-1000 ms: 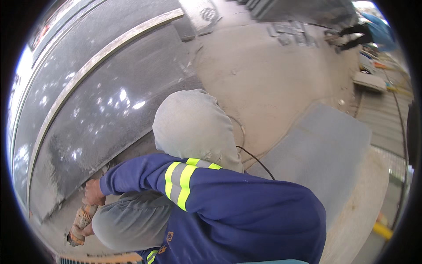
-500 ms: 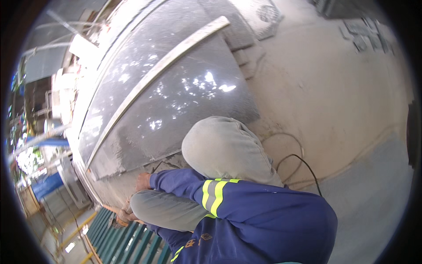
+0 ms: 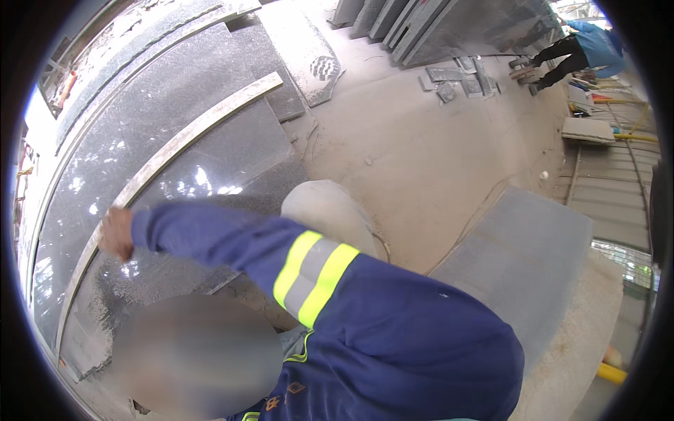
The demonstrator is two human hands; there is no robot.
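Observation:
My right hand (image 3: 118, 234), at the end of a navy sleeve with a reflective band, is curled over a long pale bar (image 3: 184, 137). The bar lies across a polished dark grey stone slab (image 3: 242, 151) on my left, and grey dust and grit cover the slab's near part. Of my left arm only a bit of sleeve (image 3: 251, 415) shows at the bottom edge. A blurred patch hides the place beside it, so my left hand and anything in it cannot be made out. My bent knee (image 3: 323, 200) in pale trousers is close to the slab's edge.
More stone slabs (image 3: 414, 28) stand on edge at the back, with broken stone pieces (image 3: 469, 78) on the dusty floor before them. A person in a blue top (image 3: 597, 49) is at the far right. A grey sheet (image 3: 526, 256) lies on my right.
My right hand has moved from beside my knees up and left onto the bar. My view has swung right. My left hand and the orange tool in it have gone out of sight.

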